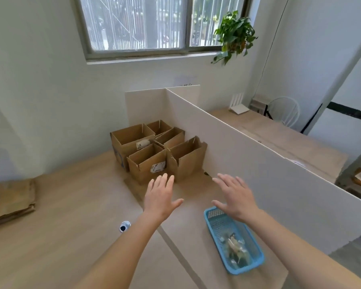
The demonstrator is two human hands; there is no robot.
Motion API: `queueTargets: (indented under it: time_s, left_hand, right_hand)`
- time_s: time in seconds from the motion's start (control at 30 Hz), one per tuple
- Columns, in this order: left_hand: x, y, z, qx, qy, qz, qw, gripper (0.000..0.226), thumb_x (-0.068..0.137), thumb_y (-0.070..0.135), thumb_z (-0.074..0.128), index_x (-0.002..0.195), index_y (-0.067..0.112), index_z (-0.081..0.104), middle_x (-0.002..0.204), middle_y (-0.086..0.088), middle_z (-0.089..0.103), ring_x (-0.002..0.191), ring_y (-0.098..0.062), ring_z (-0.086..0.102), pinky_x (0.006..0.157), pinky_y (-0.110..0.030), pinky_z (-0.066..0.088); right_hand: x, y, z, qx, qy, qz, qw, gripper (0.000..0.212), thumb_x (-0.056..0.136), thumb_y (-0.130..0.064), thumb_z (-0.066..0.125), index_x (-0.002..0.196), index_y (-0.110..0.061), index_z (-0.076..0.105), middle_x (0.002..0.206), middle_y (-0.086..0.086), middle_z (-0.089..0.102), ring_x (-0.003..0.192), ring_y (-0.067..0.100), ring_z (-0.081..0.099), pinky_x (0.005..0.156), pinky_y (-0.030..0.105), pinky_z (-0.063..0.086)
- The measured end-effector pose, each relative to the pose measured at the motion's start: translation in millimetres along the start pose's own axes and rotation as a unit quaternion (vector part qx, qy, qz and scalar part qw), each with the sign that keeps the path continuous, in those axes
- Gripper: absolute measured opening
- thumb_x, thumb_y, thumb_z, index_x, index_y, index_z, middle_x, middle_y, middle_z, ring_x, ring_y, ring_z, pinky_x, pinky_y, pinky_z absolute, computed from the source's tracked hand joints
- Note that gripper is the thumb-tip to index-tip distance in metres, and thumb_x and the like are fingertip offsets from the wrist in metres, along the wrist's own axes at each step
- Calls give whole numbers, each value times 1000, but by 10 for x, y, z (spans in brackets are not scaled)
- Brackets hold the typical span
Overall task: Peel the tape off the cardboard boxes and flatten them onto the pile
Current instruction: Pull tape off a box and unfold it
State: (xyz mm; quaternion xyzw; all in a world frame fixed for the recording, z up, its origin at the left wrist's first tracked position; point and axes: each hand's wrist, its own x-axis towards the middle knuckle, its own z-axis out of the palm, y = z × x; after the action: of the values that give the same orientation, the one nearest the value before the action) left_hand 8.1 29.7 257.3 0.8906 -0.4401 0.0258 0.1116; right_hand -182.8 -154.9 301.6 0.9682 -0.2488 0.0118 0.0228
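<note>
Several open cardboard boxes stand clustered at the far end of the wooden table [71, 205], against a white divider. The nearest ones are a box with a white label [147, 163] and a box to its right [187, 161]. Behind them a larger box [129, 140] also carries a label. My left hand [161, 197] hovers flat with straight fingers just in front of the labelled box, holding nothing. My right hand [234, 197] is spread the same way, a little to the right, above the near end of a blue basket. A pile of flattened cardboard [10, 201] lies at the table's left edge.
The blue plastic basket [250, 261] on the table at the right holds crumpled tape scraps. A small round white and black object [124, 226] lies near my left forearm. A white divider panel [258, 163] walls off the right side. A window and hanging plant [236, 36] are beyond.
</note>
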Motion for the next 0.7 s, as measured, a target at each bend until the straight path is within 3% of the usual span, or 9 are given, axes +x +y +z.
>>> queueTargets:
  time_s: [0.43,0.6,0.7]
  left_hand:
    - [1586,-408,1942,-35,-72,-108,991,95,92,72,50,162,20,15,167,-3,22,154,-18,17,125,-37,14]
    - [2231,-550,2583,-75,-74,-152,983,107,86,71,61,163,16,9,167,-5,24,152,-20,24,124,-39,20]
    - [2563,-656,2867,-118,-52,-175,976,120,76,68,74,162,15,10,164,-8,32,147,-25,35,120,-42,30]
  right_hand:
    - [2108,384,2293,63,-101,-77,990,79,93,-62,50,159,-31,21,168,-8,16,154,12,15,126,38,10]
    - [2739,648,2873,65,-116,-80,988,80,92,-62,53,158,-26,24,166,-3,24,152,18,22,125,39,14]
    - [3074,756,3101,78,-121,-77,987,80,91,-56,55,158,-28,22,166,-4,23,152,18,22,125,40,17]
